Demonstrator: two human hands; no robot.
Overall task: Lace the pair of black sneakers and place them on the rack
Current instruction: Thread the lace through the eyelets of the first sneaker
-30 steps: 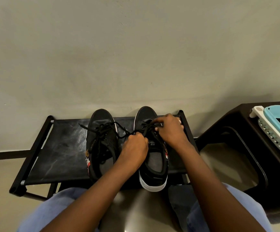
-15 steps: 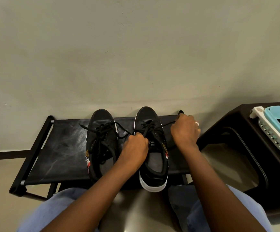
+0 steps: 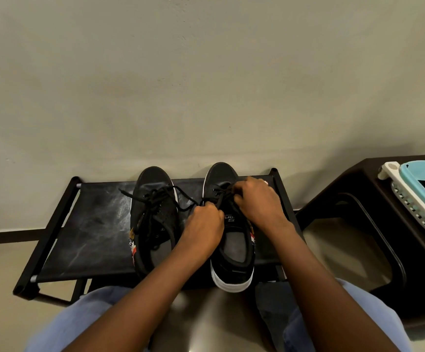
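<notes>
Right now both black sneakers sit side by side on the rack (image 3: 92, 224), toes toward the wall, heels toward the person. Over the right sneaker (image 3: 228, 252), the left hand (image 3: 205, 227) is curled into a fist that grips the lace (image 3: 221, 195) at the near side of the eyelets, while the right hand (image 3: 257, 201) bends its fingers round the same lace just beyond it, above the tongue. Exactly how the strands run inside either grip is hidden by the knuckles. The right hand also covers that shoe's outer edge. Left of it on the rack, the left sneaker (image 3: 153, 219) lies with its lace loose and trailing across the dark fabric shelf. Beyond the rack's right end stands a dark stool (image 3: 374, 224), and a blue and white basket (image 3: 414, 199) on it is cut off by the picture's edge.
</notes>
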